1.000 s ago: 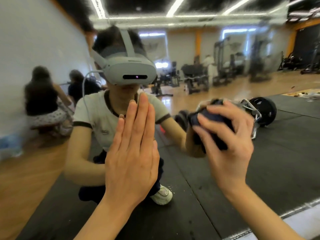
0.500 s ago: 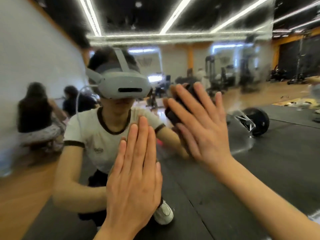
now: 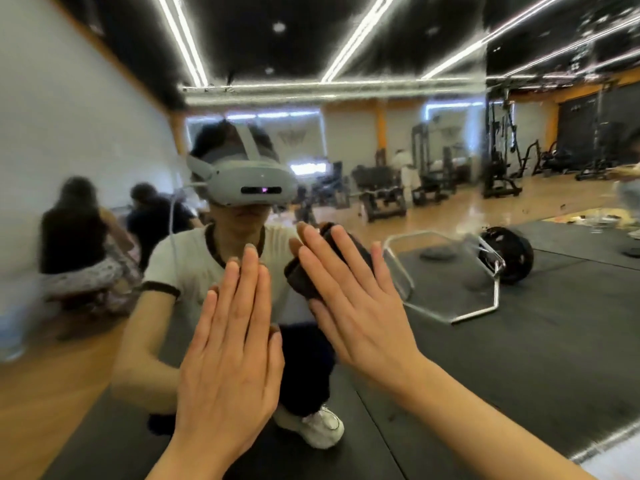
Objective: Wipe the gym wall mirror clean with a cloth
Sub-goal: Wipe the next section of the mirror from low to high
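My left hand (image 3: 232, 355) lies flat on the mirror (image 3: 519, 341), fingers straight. At 2 o'clock, my right hand (image 3: 360, 306) presses a dark cloth (image 3: 304, 275) flat-fingered.

Both forearms (image 3: 467, 420) are bare, no sleeves at the wrists. The mirror reflection shows a grey headset (image 3: 254, 187) with a white cable, a white dark-trimmed T-shirt (image 3: 187, 268), dark trousers and white sneakers (image 3: 320, 429).
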The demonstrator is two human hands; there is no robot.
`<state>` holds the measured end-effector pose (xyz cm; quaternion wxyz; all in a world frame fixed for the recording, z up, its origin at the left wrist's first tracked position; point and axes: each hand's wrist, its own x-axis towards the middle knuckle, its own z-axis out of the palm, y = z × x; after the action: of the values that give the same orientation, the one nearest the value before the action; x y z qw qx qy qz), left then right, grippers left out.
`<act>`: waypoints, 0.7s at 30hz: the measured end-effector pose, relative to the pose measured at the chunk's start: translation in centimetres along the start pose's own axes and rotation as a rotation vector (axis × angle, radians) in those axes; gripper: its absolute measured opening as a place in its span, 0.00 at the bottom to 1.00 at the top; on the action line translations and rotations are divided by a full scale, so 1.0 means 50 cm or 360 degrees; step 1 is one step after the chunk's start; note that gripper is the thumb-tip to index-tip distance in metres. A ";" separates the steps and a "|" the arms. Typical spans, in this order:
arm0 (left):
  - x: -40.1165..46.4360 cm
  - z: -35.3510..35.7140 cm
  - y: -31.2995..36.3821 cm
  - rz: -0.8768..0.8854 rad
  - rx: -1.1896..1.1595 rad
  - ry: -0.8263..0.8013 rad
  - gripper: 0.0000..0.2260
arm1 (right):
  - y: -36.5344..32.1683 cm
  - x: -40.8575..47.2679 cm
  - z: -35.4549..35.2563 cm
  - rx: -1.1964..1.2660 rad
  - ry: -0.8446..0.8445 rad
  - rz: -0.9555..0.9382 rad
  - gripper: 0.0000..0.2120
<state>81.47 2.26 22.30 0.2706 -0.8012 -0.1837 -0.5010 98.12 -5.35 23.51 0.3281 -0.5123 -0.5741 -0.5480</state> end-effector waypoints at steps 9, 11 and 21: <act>0.003 -0.007 0.006 -0.0063 0.0018 -0.0057 0.31 | 0.029 -0.039 -0.056 0.0602 0.0087 0.0900 0.33; 0.003 -0.007 0.007 -0.0075 0.0018 -0.0062 0.31 | 0.016 -0.040 -0.067 0.0539 0.0212 0.1034 0.31; 0.004 -0.016 0.013 -0.0110 -0.0058 -0.0101 0.31 | 0.019 0.005 -0.145 0.1222 0.0044 0.1597 0.12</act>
<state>81.38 1.24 22.60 0.2326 -0.8146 -0.2107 -0.4877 97.63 -12.43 25.37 0.7131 -0.5578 -0.4154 -0.0888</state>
